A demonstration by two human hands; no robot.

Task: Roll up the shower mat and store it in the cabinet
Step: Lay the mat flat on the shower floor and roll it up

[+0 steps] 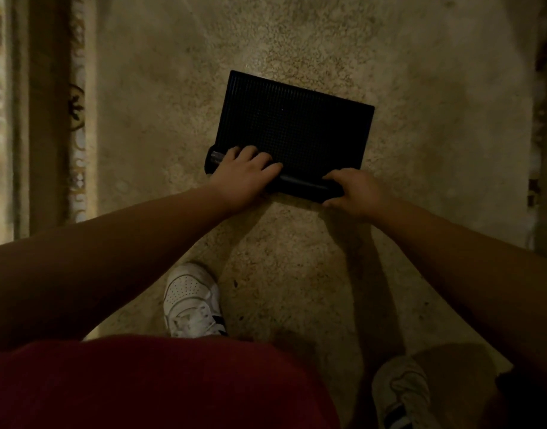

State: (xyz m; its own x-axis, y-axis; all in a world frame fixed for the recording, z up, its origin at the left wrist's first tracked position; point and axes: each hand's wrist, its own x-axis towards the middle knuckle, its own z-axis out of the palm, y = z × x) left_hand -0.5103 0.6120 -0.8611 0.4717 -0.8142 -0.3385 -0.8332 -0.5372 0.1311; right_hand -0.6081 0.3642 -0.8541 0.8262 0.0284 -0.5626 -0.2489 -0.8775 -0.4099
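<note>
Currently, in the head view, the black shower mat lies on the speckled stone floor, its studded face up and most of its length flat; only the near edge is turned over into a tight roll that runs from hand to hand. The left hand rests palm-down on the left part of the roll, fingers spread forward over the mat, which pins the coil so it cannot spring open. The right hand is curled around the right end of the roll, fingertips over the top and thumb at the near side. Placing one hand toward each end keeps the roll even across its width and should stop it coning. The person stands bent over the work, with one white sneaker near the centre and another at lower right. Judged from this, rolling has barely begun. A patterned tiled border runs along the left. No cabinet is visible
</note>
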